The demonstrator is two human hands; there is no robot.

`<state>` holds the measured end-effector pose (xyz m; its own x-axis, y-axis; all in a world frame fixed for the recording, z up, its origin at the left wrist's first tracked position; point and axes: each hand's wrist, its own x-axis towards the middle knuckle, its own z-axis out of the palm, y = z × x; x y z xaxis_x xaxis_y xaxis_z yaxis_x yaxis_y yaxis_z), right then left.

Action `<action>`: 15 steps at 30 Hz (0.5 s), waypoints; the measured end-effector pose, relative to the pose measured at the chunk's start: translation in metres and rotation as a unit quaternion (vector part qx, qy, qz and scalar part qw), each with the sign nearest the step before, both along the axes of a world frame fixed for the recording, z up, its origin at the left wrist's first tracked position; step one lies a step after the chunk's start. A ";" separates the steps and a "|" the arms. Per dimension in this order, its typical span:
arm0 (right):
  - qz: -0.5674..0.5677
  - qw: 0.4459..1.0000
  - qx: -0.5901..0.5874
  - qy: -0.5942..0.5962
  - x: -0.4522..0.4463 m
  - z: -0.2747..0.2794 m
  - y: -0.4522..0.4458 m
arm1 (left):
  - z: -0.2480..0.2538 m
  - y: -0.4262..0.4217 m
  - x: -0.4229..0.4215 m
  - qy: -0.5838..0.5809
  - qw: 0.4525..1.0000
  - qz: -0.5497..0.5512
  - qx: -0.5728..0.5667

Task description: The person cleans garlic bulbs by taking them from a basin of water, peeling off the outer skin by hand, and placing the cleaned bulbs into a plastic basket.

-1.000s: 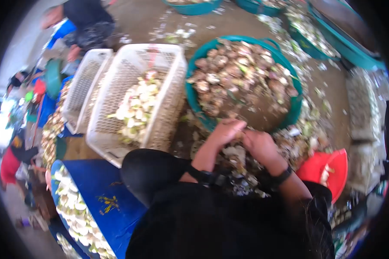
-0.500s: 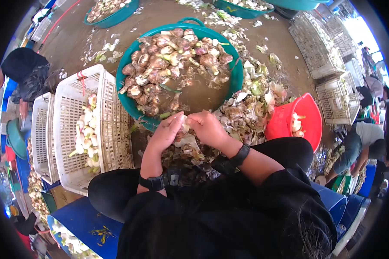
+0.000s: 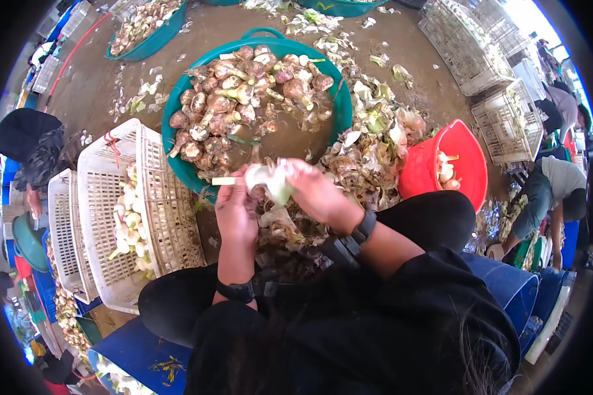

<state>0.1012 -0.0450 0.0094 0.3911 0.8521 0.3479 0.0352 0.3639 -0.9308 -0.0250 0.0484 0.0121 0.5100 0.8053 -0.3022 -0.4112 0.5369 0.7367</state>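
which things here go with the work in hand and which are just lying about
Work, seemingly:
left hand, holding garlic
right hand, beside it
green tub
red bucket
near crate

Lying about:
peelings
red hose
far crates

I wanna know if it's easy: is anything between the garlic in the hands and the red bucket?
Yes. The right hand is on that side of the garlic, and a heap of skins lies on the floor before the red bucket.
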 end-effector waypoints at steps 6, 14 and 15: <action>-0.028 0.995 -0.069 0.070 -0.001 0.032 -0.044 | -0.013 0.022 -0.019 0.027 0.952 0.040 -0.301; 0.080 0.906 -0.294 -0.295 0.002 0.072 -0.015 | 0.004 0.022 -0.015 0.163 0.972 0.164 -0.040; 0.041 0.911 -0.324 -0.253 -0.008 0.066 -0.003 | 0.024 0.011 -0.005 0.202 0.957 0.207 0.020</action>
